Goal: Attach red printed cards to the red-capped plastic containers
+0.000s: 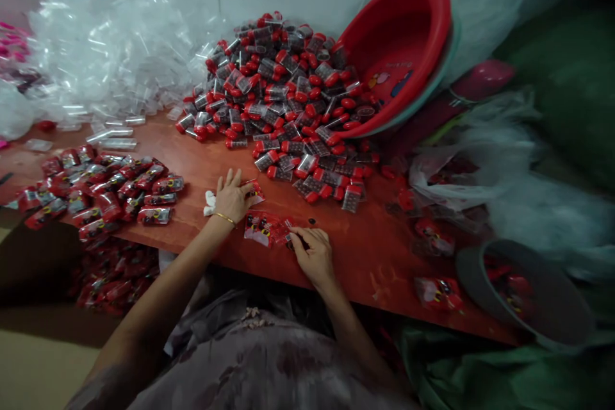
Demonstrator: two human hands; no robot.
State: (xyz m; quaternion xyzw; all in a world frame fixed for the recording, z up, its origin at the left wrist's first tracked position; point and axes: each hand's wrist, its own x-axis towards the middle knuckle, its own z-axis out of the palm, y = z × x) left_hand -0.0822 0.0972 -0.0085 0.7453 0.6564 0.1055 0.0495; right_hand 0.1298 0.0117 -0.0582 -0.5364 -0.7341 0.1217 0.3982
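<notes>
My left hand (233, 197), with a gold bangle at its wrist, rests on the table with fingers stretched out. Its fingertips touch a small red printed piece (257, 191). White crumpled tissue (209, 203) pokes out beside that palm. To the right, my right hand (314, 255) pinches the edge of a red printed plastic sleeve (281, 230), thumb against fingers. Another red printed sleeve (258, 228) with black, yellow and pink figures lies flat between my hands. Behind them spreads a large heap of clear tubes with red caps (288, 90) and dark contents.
Red wrapped packs (108, 189) are piled at the left, with more in a box (43, 275) below. Clear plastic tubes (115, 134) and a big clear heap (125, 45) stand behind. A red basin (408, 32) leans back right; a grey tub (533, 295) sits right.
</notes>
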